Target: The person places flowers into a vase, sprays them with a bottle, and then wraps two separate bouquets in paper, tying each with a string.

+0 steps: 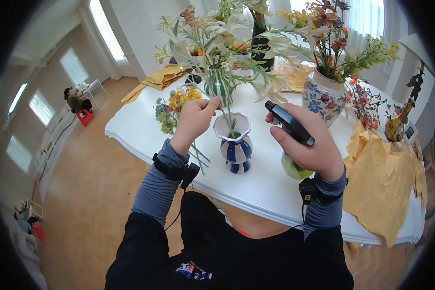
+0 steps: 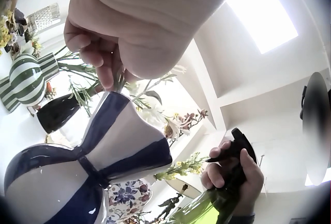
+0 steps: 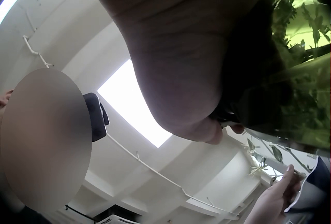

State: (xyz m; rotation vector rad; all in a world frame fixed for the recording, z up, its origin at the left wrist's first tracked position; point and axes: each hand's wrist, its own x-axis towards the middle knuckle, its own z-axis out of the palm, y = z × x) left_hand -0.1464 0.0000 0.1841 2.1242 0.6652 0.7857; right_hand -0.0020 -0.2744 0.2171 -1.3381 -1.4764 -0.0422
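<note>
My left hand (image 1: 194,118) pinches a flower stem between thumb and fingers, just above the rim of a blue-and-white striped vase (image 1: 237,151). That vase stands upright near the front of the table, the stem's lower end inside its wavy mouth. White lilies (image 1: 225,30) with green leaves spread above and behind the hand. To the right of the vase, my right hand (image 1: 316,145) grips a spray bottle by its black trigger head (image 1: 295,126), fingers curled round it. The bottle's see-through green body (image 2: 204,211) hangs below the palm, its nozzle facing the flowers.
On the white table (image 1: 130,121), a bunch of small yellow and blue flowers (image 1: 166,116) lies to the left. Behind stand a green-striped vase (image 1: 218,89) and a floral-patterned vase (image 1: 324,94) full of blooms. Crumpled yellow paper (image 1: 384,183) covers the right side.
</note>
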